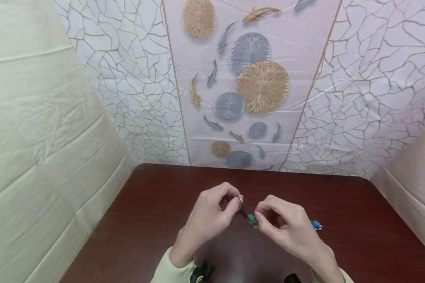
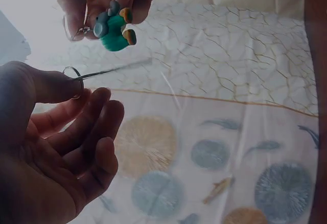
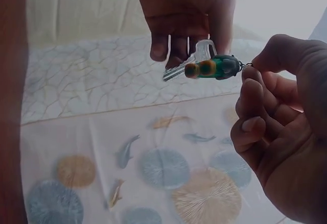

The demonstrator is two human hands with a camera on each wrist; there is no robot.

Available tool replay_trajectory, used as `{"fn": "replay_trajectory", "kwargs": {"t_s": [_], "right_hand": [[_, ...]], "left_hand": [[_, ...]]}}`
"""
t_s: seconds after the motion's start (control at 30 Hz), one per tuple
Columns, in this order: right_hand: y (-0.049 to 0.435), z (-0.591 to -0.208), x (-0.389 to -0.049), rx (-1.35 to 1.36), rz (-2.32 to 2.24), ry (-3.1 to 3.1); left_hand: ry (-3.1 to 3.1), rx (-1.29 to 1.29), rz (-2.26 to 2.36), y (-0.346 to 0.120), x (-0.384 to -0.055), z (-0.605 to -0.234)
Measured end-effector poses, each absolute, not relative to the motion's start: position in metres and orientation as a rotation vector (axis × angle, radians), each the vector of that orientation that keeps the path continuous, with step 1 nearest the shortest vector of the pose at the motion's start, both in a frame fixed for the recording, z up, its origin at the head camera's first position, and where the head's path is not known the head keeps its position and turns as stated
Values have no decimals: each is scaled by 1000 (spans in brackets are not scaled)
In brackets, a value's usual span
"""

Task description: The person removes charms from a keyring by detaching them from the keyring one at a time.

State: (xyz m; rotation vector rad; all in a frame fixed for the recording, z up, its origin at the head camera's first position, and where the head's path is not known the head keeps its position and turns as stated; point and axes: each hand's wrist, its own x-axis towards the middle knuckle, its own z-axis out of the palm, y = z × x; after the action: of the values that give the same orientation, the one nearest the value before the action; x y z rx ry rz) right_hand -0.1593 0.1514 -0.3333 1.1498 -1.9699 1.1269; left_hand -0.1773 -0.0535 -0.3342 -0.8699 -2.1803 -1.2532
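My left hand (image 1: pixel 210 214) pinches a small metal ring (image 2: pixel 74 81) between thumb and forefinger, its other fingers loosely bent. A metal key (image 2: pixel 110 70) sticks out from that ring towards the right hand. My right hand (image 1: pixel 287 226) grips the thin metal chain (image 3: pixel 246 65) of a keychain figure between thumb and fingertips. The figure (image 1: pixel 253 221) is small, green and grey, with orange-brown feet; in the left wrist view a metal ring or hook shows at that hand's fingertips. Key and figure are close together but held by separate hands, above the table.
A small blue figure (image 1: pixel 316 225) lies on the dark red-brown table (image 1: pixel 156 204) beyond the right wrist, partly hidden by that hand. Patterned cloth (image 1: pixel 233 86) with fish and round leaves hangs behind the table, and pale cloth (image 1: pixel 56 157) stands at the left side.
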Motion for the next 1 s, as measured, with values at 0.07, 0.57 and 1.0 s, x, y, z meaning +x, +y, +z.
{"fn": "replay_trajectory", "kwargs": {"t_s": [0.07,0.57,1.0], "right_hand": [[155,-336,-163,1136,1120,-2032],[193,-373,-199,1081,1252,-2359],[202,-431,-218,916,1449,-2657]], "left_hand": [[-2231,-841,-1284,-57,-181,-336],[-2611,-827,-1469,-91,-219,-367],[-2794,-587,-1507,-119,-239,-409]]}}
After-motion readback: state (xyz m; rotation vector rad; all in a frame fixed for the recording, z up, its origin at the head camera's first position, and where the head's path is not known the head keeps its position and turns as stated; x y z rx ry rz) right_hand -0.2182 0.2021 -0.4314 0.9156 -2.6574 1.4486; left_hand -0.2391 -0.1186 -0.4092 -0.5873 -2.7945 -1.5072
